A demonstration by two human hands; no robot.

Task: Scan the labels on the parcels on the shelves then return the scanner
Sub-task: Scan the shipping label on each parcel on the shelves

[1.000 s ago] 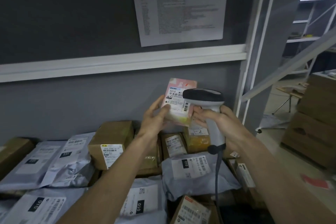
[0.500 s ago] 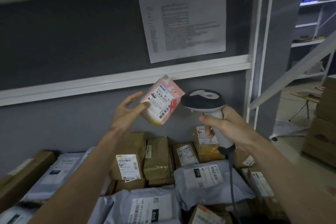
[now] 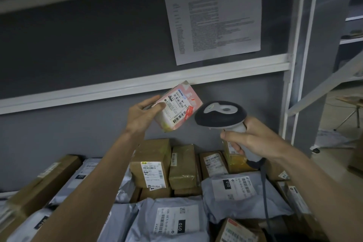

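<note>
Head view: my left hand (image 3: 143, 116) grips a small pink parcel (image 3: 177, 107), tilted, white barcode label facing me, above the shelf's parcels. My right hand (image 3: 253, 139) clasps the grey scanner (image 3: 221, 114) just beside it.

left hand (image 3: 140, 117) gripping pink parcel (image 3: 177, 106), right hand (image 3: 255, 139) gripping scanner (image 3: 222, 114) beside it

A grey wall (image 3: 78, 45) is standing behind white shelf rails (image 3: 137, 84), with a printed sheet (image 3: 214, 21) hanging on it. Dim light is falling; more shelving (image 3: 351, 39) is showing at right.
</note>
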